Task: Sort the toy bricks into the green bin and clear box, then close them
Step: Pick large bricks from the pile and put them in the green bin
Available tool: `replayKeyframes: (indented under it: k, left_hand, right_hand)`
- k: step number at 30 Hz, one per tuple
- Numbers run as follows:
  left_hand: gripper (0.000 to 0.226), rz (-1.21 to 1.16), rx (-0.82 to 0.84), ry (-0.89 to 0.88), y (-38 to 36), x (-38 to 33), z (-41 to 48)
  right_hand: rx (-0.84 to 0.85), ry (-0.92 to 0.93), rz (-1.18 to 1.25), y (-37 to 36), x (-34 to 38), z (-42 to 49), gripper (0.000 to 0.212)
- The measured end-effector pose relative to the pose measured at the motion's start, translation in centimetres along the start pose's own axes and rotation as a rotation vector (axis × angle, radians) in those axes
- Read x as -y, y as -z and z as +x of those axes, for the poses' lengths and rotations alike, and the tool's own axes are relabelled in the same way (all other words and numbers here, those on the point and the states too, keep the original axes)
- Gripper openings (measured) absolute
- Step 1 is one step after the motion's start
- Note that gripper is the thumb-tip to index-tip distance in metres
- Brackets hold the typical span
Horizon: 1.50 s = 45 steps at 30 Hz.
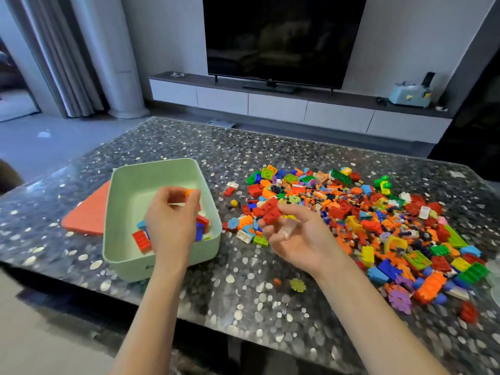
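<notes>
The left grip (173, 223) is hovering over the green bin (119, 212), thumb and fingertips pinching a small orange brick (190, 191) above the bin's open inside. The right grip (300, 239) is hanging just right of the bin, palm turned up, fingers and thumb curling round a cluster of red bricks (270, 212). Something clear is lying in its palm, too blurred to name.

Inside the bin a handful of bricks (142, 240), red, blue and white, is lying toward the near right corner, partly hidden by the left grip. The bin is standing open on the speckled worktop (243, 307), close to the worktop's near edge. A flat salmon-red slab (86, 212) is lying against the bin's left side, its edge disappearing behind the bin's wall.

To the right of the bin a loose pile (378, 212) of many-coloured bricks is spreading across the worktop, its nearest pieces lying just beside the bin's right wall. A yellow gear-shaped piece (297, 285) is lying apart from the pile, right of the bin's near corner. Far beyond the bin a dark television (281, 39) is standing on a low cabinet (270, 104).
</notes>
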<state>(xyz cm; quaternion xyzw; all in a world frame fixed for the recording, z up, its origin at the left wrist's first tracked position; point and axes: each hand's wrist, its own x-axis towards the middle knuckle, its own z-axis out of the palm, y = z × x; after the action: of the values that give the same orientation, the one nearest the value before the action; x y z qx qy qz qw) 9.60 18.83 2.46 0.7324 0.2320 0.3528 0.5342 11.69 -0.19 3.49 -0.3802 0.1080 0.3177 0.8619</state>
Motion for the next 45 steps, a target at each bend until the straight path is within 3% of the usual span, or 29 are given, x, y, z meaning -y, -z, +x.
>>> replayKeyframes:
  k: [4, 8, 13, 16, 20, 22, 24, 27, 31, 33, 36, 42, 45]
  left_hand:
    - [0.013, 0.192, -0.014, -0.064, 1.9, 2.7, 2.7]
    - [0.025, 0.319, 0.040, -0.067, 2.0, 3.7, 3.3]
    - [0.026, 0.286, 0.064, -0.095, 1.4, 2.9, 2.5]
    - [0.023, 0.273, 0.067, -0.161, 0.7, 2.1, 1.4]
    - [0.017, 0.233, 0.176, -0.235, -1.2, 1.0, -0.6]
    - [0.015, 0.270, 0.284, -0.318, -2.4, 0.4, -2.2]
    - [0.015, 0.338, 0.435, -0.407, -3.7, 0.0, -4.0]
    - [0.017, 0.426, 0.708, -0.489, -5.7, 0.3, -6.9]
    - [0.025, 0.543, 0.953, -0.617, -8.2, 1.2, -10.2]
    - [0.027, 0.544, 0.990, -0.640, -9.4, 1.2, -11.3]
    - [0.028, 0.563, 1.025, -0.656, -10.8, 1.1, -12.4]
    - [0.024, 0.554, 1.031, -0.676, -12.7, 0.3, -13.8]
    - [0.023, 0.541, 0.999, -0.673, -13.3, 0.0, -14.1]
  right_hand:
    - [0.007, 0.092, -0.347, -5.9, -2.6, 3.4, 0.007]
    - [-0.030, 0.122, -0.583, -9.6, -4.0, 5.3, 0.041]
    - [-0.049, 0.164, -0.517, -7.6, -3.2, 3.9, 0.043]
    - [-0.273, 0.311, -0.588, -3.8, -1.7, 2.5, 0.028]
    - [-0.592, 0.473, -1.310, 3.7, 1.3, -0.6, 0.016]
    - [-0.732, 0.397, -1.647, 7.4, 2.5, -2.2, 0.015]
    - [-0.831, 0.287, -1.775, 9.7, 3.4, -3.3, 0.019]
    - [-0.806, 0.216, -1.830, 10.9, 4.4, -4.5, 0.022]
    - [-0.612, 0.041, -1.987, 11.6, 4.2, -5.2, 0.031]
    - [-0.573, 0.037, -2.046, 12.3, 3.8, -5.1, 0.032]
    - [-0.568, 0.135, -2.021, 13.2, 3.6, -4.9, 0.017]
    - [-0.624, 0.416, -1.613, 14.4, 5.3, -6.3, 0.021]
    - [-0.593, 0.379, -1.728, 15.0, 5.3, -5.9, 0.015]
